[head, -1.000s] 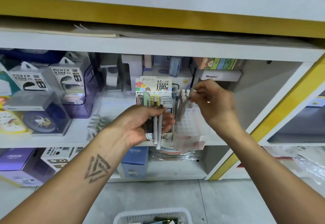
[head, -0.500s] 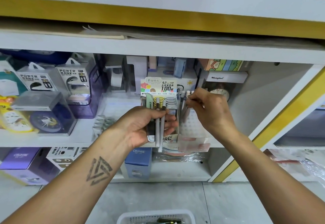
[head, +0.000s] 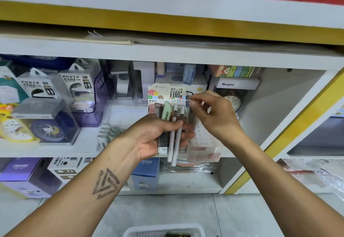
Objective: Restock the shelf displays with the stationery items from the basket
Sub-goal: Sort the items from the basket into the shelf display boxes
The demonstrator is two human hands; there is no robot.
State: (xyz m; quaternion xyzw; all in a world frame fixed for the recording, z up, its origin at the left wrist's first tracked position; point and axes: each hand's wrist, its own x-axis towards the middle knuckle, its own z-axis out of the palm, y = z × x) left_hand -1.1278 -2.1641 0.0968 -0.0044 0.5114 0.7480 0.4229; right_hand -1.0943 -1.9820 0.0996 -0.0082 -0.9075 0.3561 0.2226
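Observation:
My left hand (head: 158, 136) grips a bundle of stationery (head: 172, 130): two white pens, a pale green item and darker pieces, held upright in front of the middle shelf. Behind it stands a pencil-lead display box (head: 167, 95) with a colourful header card. My right hand (head: 214, 114) is raised just right of that box, fingertips pinched at the tops of the pens standing in a clear holder (head: 201, 138); whether it holds one is hidden. The white basket (head: 163, 230) sits on the floor at the bottom edge.
Power bank boxes (head: 74, 86) and clock boxes (head: 44, 123) fill the shelf's left side. A white Henghui box (head: 236, 84) and a round clock (head: 232, 102) stand behind my right hand. Purple and blue boxes (head: 20, 175) line the lower shelf. A yellow-edged shelf side (head: 279, 143) rises at right.
My right hand stayed at the pen tops in the clear holder and shifted slightly. My left hand kept its grip on the bundle. The camera moved a little closer and left.

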